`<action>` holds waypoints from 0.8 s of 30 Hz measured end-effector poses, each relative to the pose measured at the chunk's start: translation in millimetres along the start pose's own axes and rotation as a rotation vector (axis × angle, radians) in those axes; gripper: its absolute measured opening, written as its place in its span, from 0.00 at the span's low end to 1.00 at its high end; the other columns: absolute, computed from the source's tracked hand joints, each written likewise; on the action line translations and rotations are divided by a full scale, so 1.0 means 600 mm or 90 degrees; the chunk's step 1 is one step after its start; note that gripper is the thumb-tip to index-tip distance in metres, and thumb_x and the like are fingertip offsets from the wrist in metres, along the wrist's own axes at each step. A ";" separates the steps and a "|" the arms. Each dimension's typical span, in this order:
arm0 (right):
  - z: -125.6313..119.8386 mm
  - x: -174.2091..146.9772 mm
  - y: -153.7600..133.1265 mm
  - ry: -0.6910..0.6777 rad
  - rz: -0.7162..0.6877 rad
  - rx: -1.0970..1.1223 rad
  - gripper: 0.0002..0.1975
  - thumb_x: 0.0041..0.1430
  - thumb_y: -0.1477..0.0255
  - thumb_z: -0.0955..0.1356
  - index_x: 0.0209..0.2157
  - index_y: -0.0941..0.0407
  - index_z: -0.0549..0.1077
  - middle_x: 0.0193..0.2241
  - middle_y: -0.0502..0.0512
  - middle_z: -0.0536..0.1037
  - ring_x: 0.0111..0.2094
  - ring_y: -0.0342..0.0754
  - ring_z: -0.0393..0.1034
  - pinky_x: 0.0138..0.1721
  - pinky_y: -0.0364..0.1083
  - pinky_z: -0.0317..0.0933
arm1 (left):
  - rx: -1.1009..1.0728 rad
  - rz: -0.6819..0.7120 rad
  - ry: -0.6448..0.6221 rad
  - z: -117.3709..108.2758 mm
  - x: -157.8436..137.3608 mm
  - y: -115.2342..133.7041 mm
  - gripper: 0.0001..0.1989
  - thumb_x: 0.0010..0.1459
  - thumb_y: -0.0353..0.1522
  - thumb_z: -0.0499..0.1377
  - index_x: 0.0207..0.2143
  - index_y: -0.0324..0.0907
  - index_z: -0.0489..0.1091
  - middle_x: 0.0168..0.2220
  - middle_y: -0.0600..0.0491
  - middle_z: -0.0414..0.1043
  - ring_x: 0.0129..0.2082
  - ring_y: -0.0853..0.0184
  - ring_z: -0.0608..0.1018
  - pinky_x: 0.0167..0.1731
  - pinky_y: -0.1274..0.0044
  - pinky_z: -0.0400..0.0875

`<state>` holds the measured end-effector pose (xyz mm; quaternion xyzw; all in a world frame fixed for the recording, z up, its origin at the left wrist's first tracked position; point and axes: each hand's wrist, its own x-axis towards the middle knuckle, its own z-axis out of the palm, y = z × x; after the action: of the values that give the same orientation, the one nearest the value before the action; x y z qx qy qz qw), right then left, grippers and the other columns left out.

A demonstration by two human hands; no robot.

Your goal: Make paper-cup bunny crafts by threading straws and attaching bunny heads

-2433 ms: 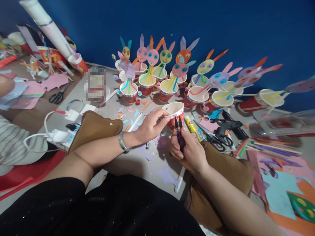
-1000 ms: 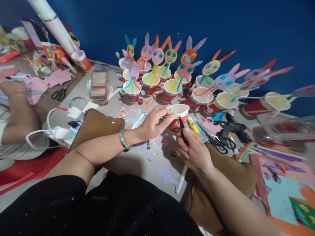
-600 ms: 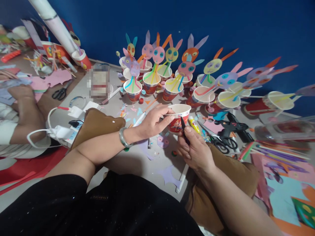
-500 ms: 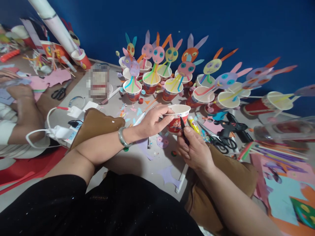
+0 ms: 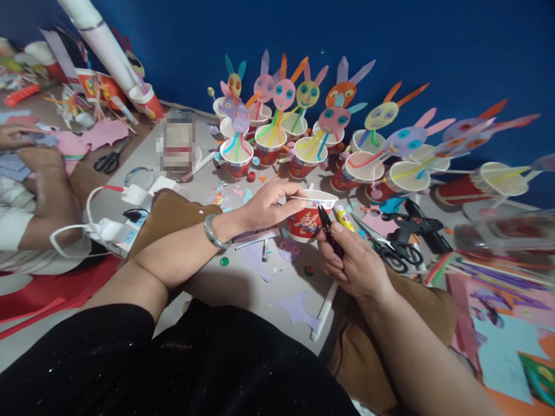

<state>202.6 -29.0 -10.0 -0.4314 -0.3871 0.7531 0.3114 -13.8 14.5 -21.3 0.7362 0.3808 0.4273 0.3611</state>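
My left hand point(image 5: 271, 205) pinches the near-left rim of a red paper cup point(image 5: 306, 222) with a white inside, thumb outside the rim. The cup is held upright just above the table. In my right hand point(image 5: 353, 260) is a dark tool with two narrow pointed tips point(image 5: 325, 218), which looks like small scissors or pliers; its handles are mostly hidden in my fist. The tips are close to the cup's right side, and I cannot tell whether they touch it. Below the cup lies a purple paper face point(image 5: 289, 249).
Several cups with paper rabbit figures point(image 5: 284, 95) line the blue wall. To the right are scissors point(image 5: 396, 254), a black glue gun point(image 5: 418, 225), a glue stick point(image 5: 344, 218) and coloured paper point(image 5: 498, 341). A power strip point(image 5: 125, 234) and another person's arm point(image 5: 47, 196) are at left.
The cup has turned slightly and sits a little lower, showing more of its front. My right hand has shifted slightly right and down, and the tool's two tips now show apart.
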 end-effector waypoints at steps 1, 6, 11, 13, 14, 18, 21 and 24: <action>-0.002 0.000 -0.001 -0.005 0.004 -0.001 0.23 0.59 0.48 0.73 0.31 0.54 0.71 0.11 0.39 0.58 0.10 0.35 0.41 0.12 0.38 0.40 | -0.002 0.003 -0.005 -0.001 0.001 -0.001 0.12 0.66 0.39 0.57 0.31 0.42 0.71 0.30 0.53 0.73 0.31 0.69 0.73 0.36 0.73 0.69; -0.010 0.000 -0.007 -0.011 0.032 -0.002 0.23 0.56 0.49 0.75 0.30 0.55 0.73 0.11 0.39 0.59 0.10 0.34 0.42 0.11 0.37 0.39 | -0.007 0.024 -0.007 -0.003 0.003 -0.001 0.13 0.65 0.37 0.57 0.27 0.42 0.67 0.26 0.55 0.67 0.29 0.70 0.69 0.33 0.74 0.67; -0.018 0.003 -0.011 -0.026 0.051 -0.009 0.22 0.56 0.50 0.75 0.30 0.55 0.73 0.10 0.39 0.59 0.09 0.34 0.41 0.11 0.37 0.40 | 0.001 0.022 -0.030 -0.009 0.004 0.003 0.13 0.65 0.38 0.57 0.28 0.43 0.68 0.26 0.55 0.68 0.29 0.69 0.70 0.34 0.73 0.67; -0.021 0.004 -0.012 -0.036 0.057 -0.013 0.22 0.56 0.50 0.75 0.30 0.55 0.73 0.10 0.39 0.59 0.09 0.34 0.41 0.11 0.36 0.39 | 0.004 0.019 -0.045 -0.012 0.005 0.003 0.13 0.65 0.38 0.57 0.28 0.43 0.69 0.26 0.55 0.69 0.30 0.69 0.71 0.35 0.73 0.68; -0.022 0.005 -0.012 -0.040 0.061 -0.017 0.22 0.56 0.50 0.75 0.30 0.55 0.73 0.10 0.39 0.59 0.09 0.34 0.41 0.11 0.36 0.39 | 0.002 0.018 -0.054 -0.013 0.005 0.003 0.13 0.65 0.38 0.57 0.28 0.43 0.69 0.27 0.54 0.70 0.30 0.69 0.71 0.36 0.73 0.68; -0.029 0.007 -0.014 -0.051 0.080 -0.041 0.24 0.53 0.48 0.76 0.30 0.55 0.73 0.10 0.39 0.59 0.09 0.34 0.41 0.11 0.36 0.39 | -0.004 0.016 -0.092 -0.019 0.007 0.000 0.11 0.64 0.36 0.56 0.29 0.43 0.71 0.28 0.54 0.71 0.30 0.69 0.71 0.37 0.73 0.68; -0.034 0.009 -0.013 -0.064 0.083 -0.057 0.24 0.53 0.48 0.76 0.30 0.55 0.73 0.10 0.39 0.58 0.09 0.34 0.42 0.11 0.36 0.38 | 0.012 0.007 -0.119 -0.022 0.007 0.000 0.10 0.63 0.35 0.56 0.29 0.42 0.70 0.28 0.55 0.72 0.31 0.69 0.70 0.41 0.72 0.68; -0.037 0.010 -0.012 -0.079 0.089 -0.062 0.25 0.54 0.48 0.76 0.31 0.55 0.73 0.10 0.39 0.59 0.09 0.34 0.41 0.10 0.37 0.38 | 0.018 -0.023 -0.141 -0.025 0.007 0.004 0.11 0.63 0.36 0.55 0.30 0.42 0.71 0.29 0.55 0.72 0.32 0.70 0.70 0.46 0.72 0.68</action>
<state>220.6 -13.5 -13.9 -0.4241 -0.4108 0.7786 0.2124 -25.2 20.1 -12.5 0.7770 0.3578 0.3311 0.3982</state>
